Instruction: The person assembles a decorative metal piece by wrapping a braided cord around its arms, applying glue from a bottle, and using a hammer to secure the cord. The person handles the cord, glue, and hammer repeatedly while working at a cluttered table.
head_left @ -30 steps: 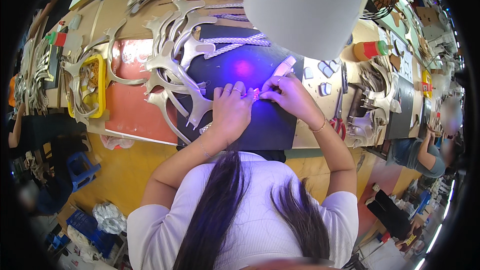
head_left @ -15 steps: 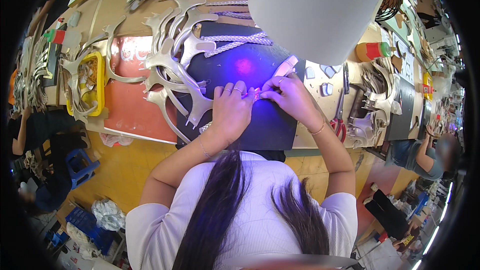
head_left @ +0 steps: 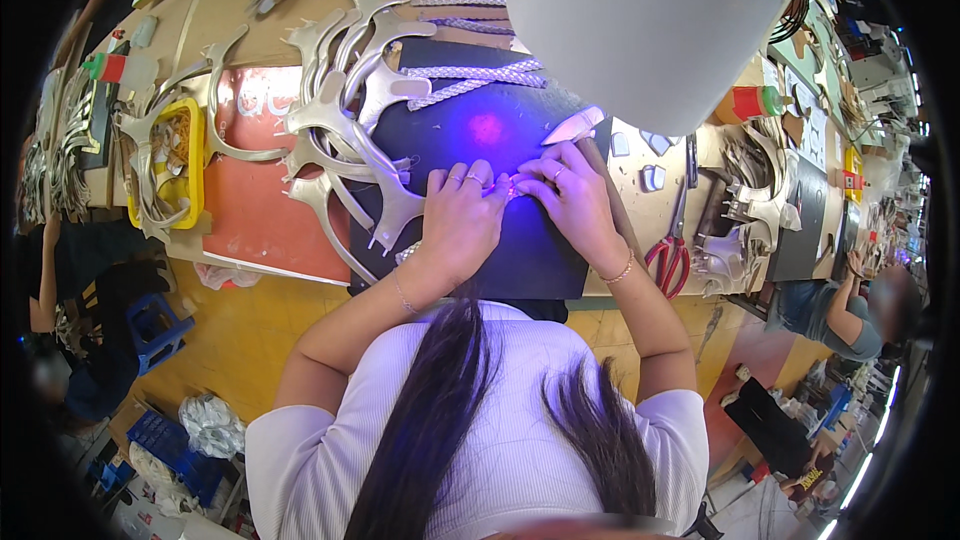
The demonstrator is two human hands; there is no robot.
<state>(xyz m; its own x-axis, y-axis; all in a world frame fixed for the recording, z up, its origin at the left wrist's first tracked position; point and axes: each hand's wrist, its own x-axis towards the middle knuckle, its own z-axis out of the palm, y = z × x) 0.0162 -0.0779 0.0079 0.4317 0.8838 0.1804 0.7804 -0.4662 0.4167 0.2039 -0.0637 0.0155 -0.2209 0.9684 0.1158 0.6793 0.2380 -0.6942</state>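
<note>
Under the purple light, my left hand and my right hand meet over a black mat. The fingers of both are pinched on a small, brightly lit piece that looks like the end of a braided strap. A pale braided stretch shows beside my left wrist; the part between is hidden under the hand. Just beyond my right fingers lies a pale, pointed piece. Several silvery, branched strap pieces are heaped left of my left hand, and more braided straps lie on the mat's far part.
A large white lamp shade hangs over the far right. Red-handled scissors lie right of my right hand, near small grey pieces. A yellow basket sits at left. A bottle with a green cap stands at right.
My right hand has drawn slightly back from the pale pointed piece, which now shows more fully. Both hands stay pinched together at the same spot.
</note>
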